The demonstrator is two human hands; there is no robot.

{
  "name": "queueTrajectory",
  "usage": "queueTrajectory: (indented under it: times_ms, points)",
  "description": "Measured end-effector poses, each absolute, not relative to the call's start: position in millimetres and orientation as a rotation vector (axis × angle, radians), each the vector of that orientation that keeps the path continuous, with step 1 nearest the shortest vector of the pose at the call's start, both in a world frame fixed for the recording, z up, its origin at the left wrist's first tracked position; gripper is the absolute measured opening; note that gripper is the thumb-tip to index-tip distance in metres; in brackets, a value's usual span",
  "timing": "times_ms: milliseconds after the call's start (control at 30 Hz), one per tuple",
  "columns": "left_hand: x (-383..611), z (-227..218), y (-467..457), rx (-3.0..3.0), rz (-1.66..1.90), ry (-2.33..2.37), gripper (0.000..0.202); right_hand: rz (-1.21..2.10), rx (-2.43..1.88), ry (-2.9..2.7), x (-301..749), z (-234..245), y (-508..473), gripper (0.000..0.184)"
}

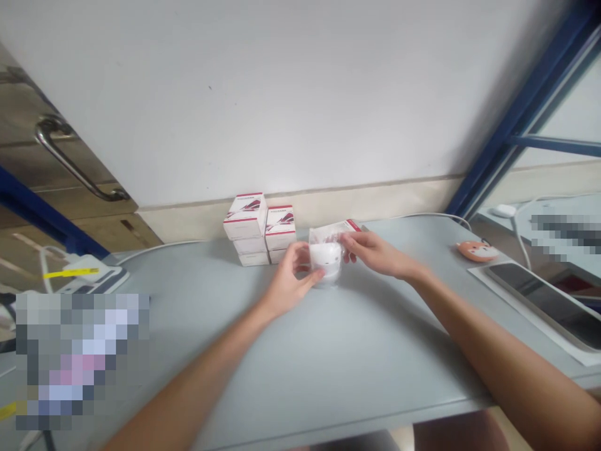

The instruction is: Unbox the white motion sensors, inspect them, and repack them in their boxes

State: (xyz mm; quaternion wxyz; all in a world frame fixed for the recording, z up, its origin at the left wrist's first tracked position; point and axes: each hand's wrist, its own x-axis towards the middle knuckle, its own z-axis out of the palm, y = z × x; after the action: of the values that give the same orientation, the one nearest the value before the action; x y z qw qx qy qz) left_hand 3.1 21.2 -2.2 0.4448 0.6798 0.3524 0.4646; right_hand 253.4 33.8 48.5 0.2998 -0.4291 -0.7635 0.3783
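Both hands grip a round white device (326, 262) inside a clear plastic bag (328, 235), held at the table's centre. The left hand (292, 279) clamps it from nine o'clock, the right hand (370, 254) pinches the bag from three. Stacked white boxes (248, 225) stand at eleven o'clock on the gray table (300, 376).

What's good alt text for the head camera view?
Two bare hands hold a round white object in a clear plastic bag at a grey table, the left hand at its side and the right hand at the bag's upper edge. Stacked white boxes with red edges stand behind them, against a white wall.
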Motion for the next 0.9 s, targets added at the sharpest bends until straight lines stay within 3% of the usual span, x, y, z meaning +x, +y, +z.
queueTrajectory:
  times_ms: [333, 533, 767, 900]
  points:
    - [-3.4, -6.2, 20.5, 1.812, 0.862, 1.006, 0.054, 1.145, -1.126, -2.194, 246.3, 41.6, 30.8, 0.042]
    - [-1.6, 2.1, 16.3, 1.925, 0.859, 1.055, 0.051, 1.093, -1.157, -2.249, 246.5, 36.7, 33.4, 0.057]
    - [-2.9, 10.0, 8.2, 1.977, 0.933, 1.025, 0.064, 1.114, -1.118, -2.287, 243.5, 35.2, 33.1, 0.058]
    - [-2.0, 11.8, 8.1, 1.956, 0.999, 1.020, 0.057, 1.099, -1.054, -2.322, 237.9, 30.1, 31.8, 0.057]
